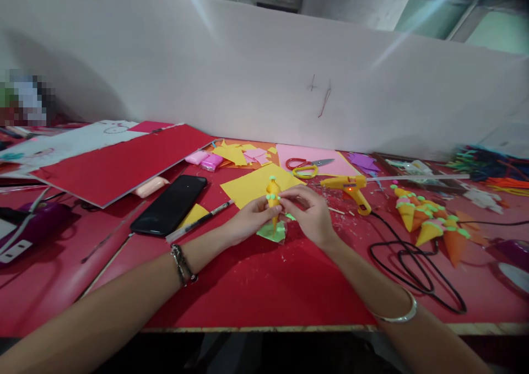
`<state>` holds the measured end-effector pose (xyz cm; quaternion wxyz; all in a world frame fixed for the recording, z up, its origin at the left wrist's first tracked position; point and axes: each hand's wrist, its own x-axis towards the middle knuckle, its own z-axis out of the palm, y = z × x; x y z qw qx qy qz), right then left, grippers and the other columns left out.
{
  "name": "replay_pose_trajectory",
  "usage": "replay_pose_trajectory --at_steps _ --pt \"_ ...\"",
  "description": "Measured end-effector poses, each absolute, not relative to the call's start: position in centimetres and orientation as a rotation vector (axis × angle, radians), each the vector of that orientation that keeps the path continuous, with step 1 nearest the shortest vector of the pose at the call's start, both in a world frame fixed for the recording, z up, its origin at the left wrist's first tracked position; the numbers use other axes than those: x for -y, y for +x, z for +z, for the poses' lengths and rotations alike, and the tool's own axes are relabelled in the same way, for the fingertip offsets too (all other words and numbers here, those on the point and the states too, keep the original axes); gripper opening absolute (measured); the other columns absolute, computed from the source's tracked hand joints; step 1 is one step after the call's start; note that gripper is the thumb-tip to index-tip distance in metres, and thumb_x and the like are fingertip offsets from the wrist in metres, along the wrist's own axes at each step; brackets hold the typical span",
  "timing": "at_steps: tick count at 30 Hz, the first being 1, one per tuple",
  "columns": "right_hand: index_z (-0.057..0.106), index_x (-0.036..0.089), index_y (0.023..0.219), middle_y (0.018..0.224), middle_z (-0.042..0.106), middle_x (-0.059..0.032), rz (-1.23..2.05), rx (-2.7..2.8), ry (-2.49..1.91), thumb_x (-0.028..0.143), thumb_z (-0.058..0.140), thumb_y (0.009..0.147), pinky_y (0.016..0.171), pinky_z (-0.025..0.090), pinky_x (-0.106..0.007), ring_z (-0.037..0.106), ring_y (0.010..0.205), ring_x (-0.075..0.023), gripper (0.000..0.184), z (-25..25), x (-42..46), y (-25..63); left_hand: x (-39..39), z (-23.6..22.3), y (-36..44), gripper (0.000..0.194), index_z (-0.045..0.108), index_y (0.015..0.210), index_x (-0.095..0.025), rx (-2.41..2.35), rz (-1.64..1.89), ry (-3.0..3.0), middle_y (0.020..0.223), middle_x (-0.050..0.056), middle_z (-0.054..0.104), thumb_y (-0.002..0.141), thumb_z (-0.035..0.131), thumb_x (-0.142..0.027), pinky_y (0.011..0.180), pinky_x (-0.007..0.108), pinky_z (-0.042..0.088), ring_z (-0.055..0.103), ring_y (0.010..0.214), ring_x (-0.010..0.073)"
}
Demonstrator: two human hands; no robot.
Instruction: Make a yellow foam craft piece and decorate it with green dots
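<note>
Between my hands stands a small yellow paper cone, point down, with pale green balls around its middle and one at its top. My left hand is closed on the cone's lower part with thumb and fingers. At the cone's right side, the fingertips of my right hand are pinched together by the green balls; whether a ball sits between them I cannot make out. Below the cone lies a clear packet of light green clay. Behind it is a yellow paper sheet.
A yellow glue gun with a lit orange light lies at right, its black cord looped on the table. Finished-looking cones cluster beyond. Scissors, a black phone, a pen and a red board lie around.
</note>
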<state>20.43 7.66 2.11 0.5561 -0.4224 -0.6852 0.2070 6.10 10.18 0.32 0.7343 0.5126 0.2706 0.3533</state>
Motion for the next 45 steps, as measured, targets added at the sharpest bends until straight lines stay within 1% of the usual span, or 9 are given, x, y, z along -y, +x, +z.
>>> replay_pose_trajectory --at_steps 10,17,22,24,26,28,32,41,45 --pt "0.062 0.021 0.078 0.077 0.056 -0.0013 0.507 1.634 -0.982 0.02 0.058 0.073 0.067 0.047 -0.026 0.055 0.074 -0.0127 0.006 1.7 -7.9 20.6 -10.2 0.5 5.9 0.029 0.055 0.081 -0.013 -0.591 0.744 1.248 0.073 0.0 0.06 0.067 0.064 -0.037 0.061 0.021 0.041 0.055 0.064 0.0099" --pt "0.06 0.021 0.08 0.082 0.054 -0.0018 0.562 1.59 -1.042 0.022 0.057 0.073 0.07 0.047 -0.027 0.054 0.077 -0.013 0.007 1.7 -7.8 20.5 -10.3 0.6 6.0 0.031 0.056 0.084 -0.012 -0.64 0.751 1.274 0.077 0.002 0.062 0.065 0.065 -0.035 0.064 0.023 0.043 0.057 0.067 0.012" --pt "0.053 0.022 0.091 0.092 0.053 -0.0028 0.635 1.48 -1.098 0.026 0.061 0.07 0.076 0.046 -0.03 0.052 0.088 -0.0151 0.023 0.9 -8.1 20.5 -10.2 0.7 6.0 0.026 0.056 0.08 -0.012 -0.659 0.792 1.341 0.071 0.001 0.061 0.066 0.065 -0.033 0.06 0.021 0.042 0.056 0.064 0.0107" --pt "0.051 0.021 0.097 0.099 0.054 -0.0041 0.745 1.445 -1.112 0.029 0.06 0.07 0.076 0.047 -0.03 0.053 0.092 -0.0159 0.03 0.9 -8.2 20.5 -10.1 0.7 6.0 0.026 0.055 0.081 -0.013 -0.661 0.788 1.341 0.071 0.001 0.061 0.067 0.064 -0.033 0.06 0.021 0.042 0.057 0.064 0.0111" --pt "0.053 0.02 0.098 0.102 0.056 -0.0054 0.902 1.448 -1.114 0.031 0.058 0.071 0.075 0.047 -0.029 0.054 0.092 -0.0162 0.03 1.1 -8.2 20.4 -10.1 0.7 5.9 0.027 0.055 0.082 -0.013 -0.641 0.783 1.335 0.073 0.001 0.062 0.067 0.064 -0.033 0.062 0.022 0.043 0.058 0.066 0.0118" --pt "0.057 0.018 0.095 0.099 0.058 -0.0056 1.011 1.475 -1.106 0.033 0.056 0.072 0.072 0.047 -0.028 0.055 0.089 -0.0165 0.027 1.5 -8.0 20.3 -10.0 0.7 5.9 0.027 0.055 0.081 -0.013 -0.624 0.783 1.338 0.073 0.001 0.062 0.066 0.064 -0.033 0.064 0.023 0.044 0.058 0.067 0.012" --pt "0.061 0.018 0.09 0.092 0.059 -0.0043 1.014 1.5 -1.077 0.033 0.055 0.073 0.068 0.047 -0.026 0.055 0.087 -0.0168 0.023 1.9 -7.7 20.4 -10.0 0.7 5.9 0.029 0.056 0.082 -0.012 -0.615 0.778 1.321 0.074 0.002 0.062 0.066 0.065 -0.034 0.064 0.023 0.044 0.058 0.067 0.0114" --pt "0.059 0.02 0.09 0.093 0.059 -0.0026 1.102 1.361 -1.055 0.034 0.059 0.069 0.064 0.047 -0.025 0.056 0.079 -0.0143 0.025 1.4 -7.9 20.3 -9.9 0.8 5.9 0.029 0.057 0.084 -0.013 -0.615 0.778 1.315 0.077 0.001 0.062 0.065 0.067 -0.031 0.065 0.022 0.045 0.057 0.068 0.0105" --pt "0.056 0.023 0.096 0.093 0.059 -0.0023 1.1 1.321 -0.95 0.038 0.05 0.076 0.07 0.046 -0.028 0.056 0.081 -0.014 0.026 1.3 -8.1 20.6 -10.1 0.7 5.8 0.029 0.057 0.089 -0.014 -0.609 0.826 1.274 0.081 0.002 0.063 0.066 0.066 -0.03 0.066 0.022 0.045 0.058 0.07 0.0111"
